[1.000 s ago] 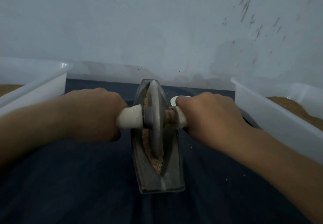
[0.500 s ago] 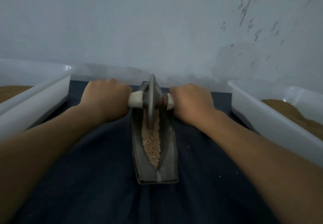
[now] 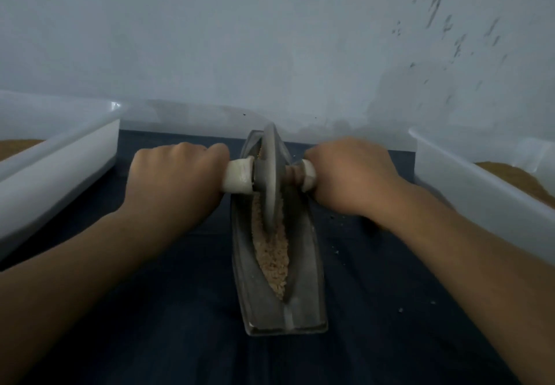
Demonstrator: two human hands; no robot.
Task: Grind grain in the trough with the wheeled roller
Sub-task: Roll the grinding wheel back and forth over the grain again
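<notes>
pale crushed grain (image 3: 274,261) lies in a strip down the groove of the grey boat-shaped metal trough (image 3: 306,294), which sits lengthwise mid-cloth with its far tip at the far edge of the dark blue cloth (image 3: 180,309). the grey metal disc roller with white handle stubs (image 3: 270,180) stands upright in the groove near the far end. likely risks: the wheel climbs out over the far tip if pushed further; uneven pressure tilts the disc and throws grain over the sides (a few crumbs lie on the cloth right of the trough); nothing pins the trough, so it could slide. left hand (image 3: 174,180) and right hand (image 3: 351,177) are each wrapped round a handle stub either side of the disc, apart, with the grain between and nearer the person. a white plastic bin flanks each side edge, left (image 3: 60,168) and right (image 3: 480,198).
</notes>
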